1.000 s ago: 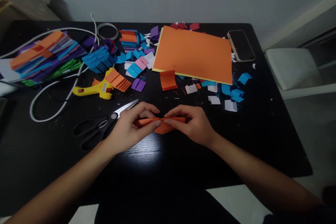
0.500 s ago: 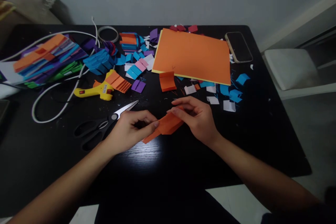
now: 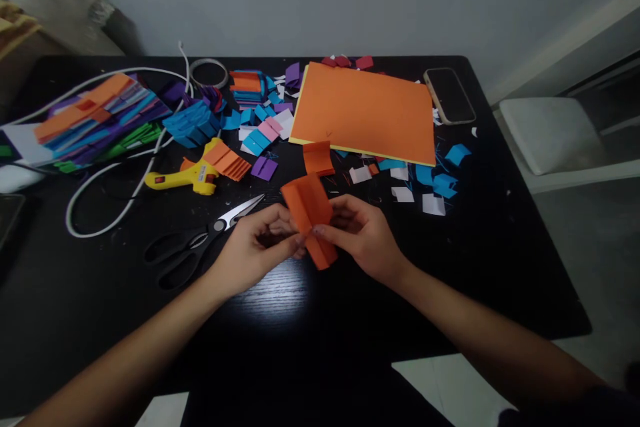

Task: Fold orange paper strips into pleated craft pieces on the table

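Both my hands pinch a folded orange paper piece (image 3: 311,213) above the black table (image 3: 500,267), near its front middle. The piece stands roughly upright with creases across it. My left hand (image 3: 257,250) grips its left edge with thumb and fingers closed. My right hand (image 3: 363,237) grips the right edge the same way. Black-handled scissors (image 3: 195,243) lie shut just left of my left hand.
A large orange sheet (image 3: 363,110) lies at the back, a phone (image 3: 449,104) beside it. A yellow glue gun (image 3: 183,177), white cable (image 3: 100,210), tape roll (image 3: 207,70) and stacks of coloured folded papers (image 3: 95,117) fill the left. Small paper scraps (image 3: 430,183) lie right.
The orange piece was held flat and horizontal between my hands; it has been turned and opened so it now stands upright. The hands have moved closer together.
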{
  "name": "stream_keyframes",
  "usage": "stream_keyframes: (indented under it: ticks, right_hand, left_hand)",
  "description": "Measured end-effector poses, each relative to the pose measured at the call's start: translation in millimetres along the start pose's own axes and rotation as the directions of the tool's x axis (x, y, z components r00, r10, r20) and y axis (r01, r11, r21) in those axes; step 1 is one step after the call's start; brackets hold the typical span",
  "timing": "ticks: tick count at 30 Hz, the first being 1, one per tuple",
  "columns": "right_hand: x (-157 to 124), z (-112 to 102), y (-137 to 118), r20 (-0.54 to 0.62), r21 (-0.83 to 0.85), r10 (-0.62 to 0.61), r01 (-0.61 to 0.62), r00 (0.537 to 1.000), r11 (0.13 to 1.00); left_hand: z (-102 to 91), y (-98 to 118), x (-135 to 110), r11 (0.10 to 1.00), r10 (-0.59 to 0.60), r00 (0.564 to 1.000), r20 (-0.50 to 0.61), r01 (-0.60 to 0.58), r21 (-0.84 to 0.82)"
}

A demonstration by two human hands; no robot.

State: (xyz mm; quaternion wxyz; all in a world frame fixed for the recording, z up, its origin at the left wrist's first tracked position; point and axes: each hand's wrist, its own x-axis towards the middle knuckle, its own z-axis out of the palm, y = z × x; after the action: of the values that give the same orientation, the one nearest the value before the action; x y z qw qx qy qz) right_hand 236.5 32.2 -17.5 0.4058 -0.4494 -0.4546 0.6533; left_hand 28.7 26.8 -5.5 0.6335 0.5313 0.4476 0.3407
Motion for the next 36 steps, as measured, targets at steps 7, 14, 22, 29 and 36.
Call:
stream_keyframes:
  ticks: [7, 14, 22, 29, 36]
  right_hand:
    - [0.0, -0.3, -1.2, -0.04, -0.069, -0.009, 0.006, 0.999, 0.998]
    - [0.7, -1.4, -3.1, -0.025, -0.142, -0.095, 0.091, 0.995, 0.986]
    - [1.0, -4.7, -5.7, -0.05, -0.214, -0.166, 0.152, 0.985, 0.965]
    - [0.3, -4.6, -8.2, -0.025, -0.063, -0.04, 0.038, 0.999, 0.997]
    - [-0.9, -4.7, -7.5, 0.047, -0.089, 0.0, 0.004, 0.999, 0.996]
  left_hand:
    - [-1.3, 7.1, -2.4, 0.987, 0.116, 0.979, -0.168, -0.095, 0.129]
    - [-3.6, 7.8, 0.6, 0.997, 0.065, 0.98, -0.189, -0.057, 0.048]
    - [-7.7, 9.3, 0.7, 0.999, 0.047, 0.989, -0.139, -0.047, 0.002]
    - [-15.7, 1.1, 0.9, 0.974, -0.049, 0.998, -0.033, 0.04, -0.222]
    - [-10.9, 7.9, 1.6, 0.997, -0.007, 0.998, -0.068, 0.001, -0.081]
